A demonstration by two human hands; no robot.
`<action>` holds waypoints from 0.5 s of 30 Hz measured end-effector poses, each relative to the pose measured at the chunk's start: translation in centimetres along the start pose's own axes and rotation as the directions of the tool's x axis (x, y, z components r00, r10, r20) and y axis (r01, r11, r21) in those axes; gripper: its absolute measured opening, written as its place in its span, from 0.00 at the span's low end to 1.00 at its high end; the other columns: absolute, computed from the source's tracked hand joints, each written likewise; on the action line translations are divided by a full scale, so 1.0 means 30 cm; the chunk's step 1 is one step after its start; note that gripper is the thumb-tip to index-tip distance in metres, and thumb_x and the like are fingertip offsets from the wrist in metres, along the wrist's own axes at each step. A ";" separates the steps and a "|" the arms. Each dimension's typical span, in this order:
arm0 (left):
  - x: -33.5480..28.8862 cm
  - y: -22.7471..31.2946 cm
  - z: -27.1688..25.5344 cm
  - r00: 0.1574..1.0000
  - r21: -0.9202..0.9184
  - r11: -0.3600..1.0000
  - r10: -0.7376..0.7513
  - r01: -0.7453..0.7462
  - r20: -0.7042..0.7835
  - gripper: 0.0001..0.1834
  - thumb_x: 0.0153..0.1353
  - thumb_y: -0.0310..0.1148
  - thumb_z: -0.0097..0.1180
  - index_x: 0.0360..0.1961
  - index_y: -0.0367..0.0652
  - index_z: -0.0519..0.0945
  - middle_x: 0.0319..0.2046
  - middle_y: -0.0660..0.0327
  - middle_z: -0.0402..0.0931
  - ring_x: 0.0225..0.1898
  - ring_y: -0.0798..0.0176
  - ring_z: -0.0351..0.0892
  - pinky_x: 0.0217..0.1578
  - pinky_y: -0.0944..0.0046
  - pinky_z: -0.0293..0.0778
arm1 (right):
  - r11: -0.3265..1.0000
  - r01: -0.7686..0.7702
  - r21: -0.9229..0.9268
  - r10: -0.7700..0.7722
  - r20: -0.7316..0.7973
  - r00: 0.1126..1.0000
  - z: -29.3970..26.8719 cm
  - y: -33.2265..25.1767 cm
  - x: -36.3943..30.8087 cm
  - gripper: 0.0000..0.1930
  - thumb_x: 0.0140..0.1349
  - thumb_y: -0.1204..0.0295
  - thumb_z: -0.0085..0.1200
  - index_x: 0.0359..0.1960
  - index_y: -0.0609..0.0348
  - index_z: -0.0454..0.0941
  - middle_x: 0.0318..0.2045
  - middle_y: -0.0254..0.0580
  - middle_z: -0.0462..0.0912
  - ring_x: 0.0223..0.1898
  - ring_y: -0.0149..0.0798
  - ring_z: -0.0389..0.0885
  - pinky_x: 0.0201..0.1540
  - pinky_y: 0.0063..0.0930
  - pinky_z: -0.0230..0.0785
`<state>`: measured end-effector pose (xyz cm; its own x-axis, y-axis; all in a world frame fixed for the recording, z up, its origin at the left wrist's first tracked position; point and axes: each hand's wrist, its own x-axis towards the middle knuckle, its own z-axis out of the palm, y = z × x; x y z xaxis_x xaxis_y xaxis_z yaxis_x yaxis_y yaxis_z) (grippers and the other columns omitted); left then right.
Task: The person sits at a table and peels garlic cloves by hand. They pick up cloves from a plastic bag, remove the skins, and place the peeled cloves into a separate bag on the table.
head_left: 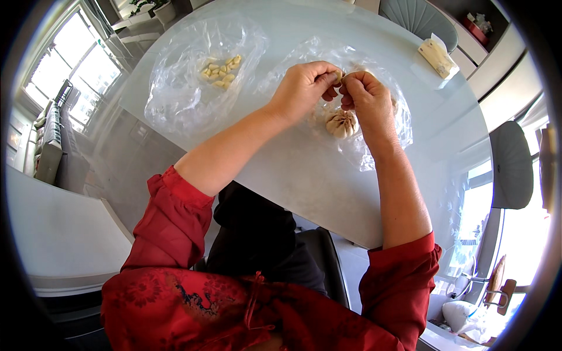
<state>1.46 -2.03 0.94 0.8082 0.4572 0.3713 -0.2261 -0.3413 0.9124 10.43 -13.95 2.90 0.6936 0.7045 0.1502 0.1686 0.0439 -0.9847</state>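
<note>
My left hand (309, 86) and my right hand (367, 100) meet fingertip to fingertip above the table. Pinched in the left fingers is a small garlic clove (338, 76), partly hidden by the thumb. The right thumb and finger close together at the clove's edge; whether they grip the clove or a bit of its skin is too small to make out. Below them a garlic bulb (342, 124) lies on a clear plastic bag (364, 153), with more pale garlic partly hidden behind the hands. To the left, several peeled cloves (220, 72) rest on another clear plastic bag (175, 99).
The pale, glossy table (304, 181) curves away toward the back. A tissue pack (438, 57) lies near its far right edge. Grey chairs (510, 165) stand at the right and at the back. A dark seat (322, 251) shows beneath me.
</note>
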 end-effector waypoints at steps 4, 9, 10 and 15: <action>0.007 0.006 -0.026 0.995 -0.280 0.955 -0.100 0.101 0.017 0.12 0.64 0.31 0.49 0.45 0.39 0.78 0.34 0.59 0.78 0.31 0.68 0.78 0.34 0.69 0.76 | 0.999 -0.048 0.003 0.048 -0.040 0.998 -0.006 -0.009 -0.004 0.10 0.61 0.70 0.45 0.33 0.66 0.75 0.27 0.37 0.77 0.27 0.26 0.74 0.31 0.21 0.69; 0.013 0.013 -0.046 0.993 -0.342 0.933 -0.105 0.115 0.047 0.14 0.64 0.32 0.49 0.50 0.40 0.74 0.33 0.59 0.78 0.32 0.68 0.78 0.37 0.68 0.76 | 0.987 0.103 -0.120 -0.112 -0.071 0.991 -0.003 0.002 -0.008 0.08 0.59 0.72 0.48 0.35 0.64 0.74 0.30 0.40 0.78 0.28 0.30 0.75 0.32 0.23 0.70; 0.013 0.010 -0.045 0.994 -0.345 0.932 -0.102 0.111 0.044 0.14 0.64 0.32 0.49 0.48 0.39 0.74 0.32 0.59 0.78 0.32 0.68 0.78 0.37 0.68 0.76 | 0.947 0.235 -0.218 -0.256 -0.072 0.964 0.007 0.029 -0.006 0.08 0.59 0.72 0.50 0.36 0.63 0.74 0.31 0.41 0.78 0.28 0.32 0.76 0.33 0.24 0.70; 0.012 -0.007 -0.035 0.994 -0.312 0.944 -0.107 0.111 0.030 0.10 0.64 0.32 0.49 0.43 0.38 0.75 0.32 0.60 0.79 0.33 0.68 0.79 0.36 0.68 0.77 | 0.744 0.479 -0.466 -0.521 0.045 0.852 0.031 0.048 -0.010 0.11 0.55 0.74 0.54 0.40 0.57 0.74 0.35 0.40 0.76 0.34 0.39 0.77 0.34 0.29 0.71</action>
<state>1.23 -0.94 1.05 0.8439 0.4659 0.2660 -0.2931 -0.0149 0.9560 9.81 -13.45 1.36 0.4719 0.6091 0.6374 0.7843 0.0401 -0.6190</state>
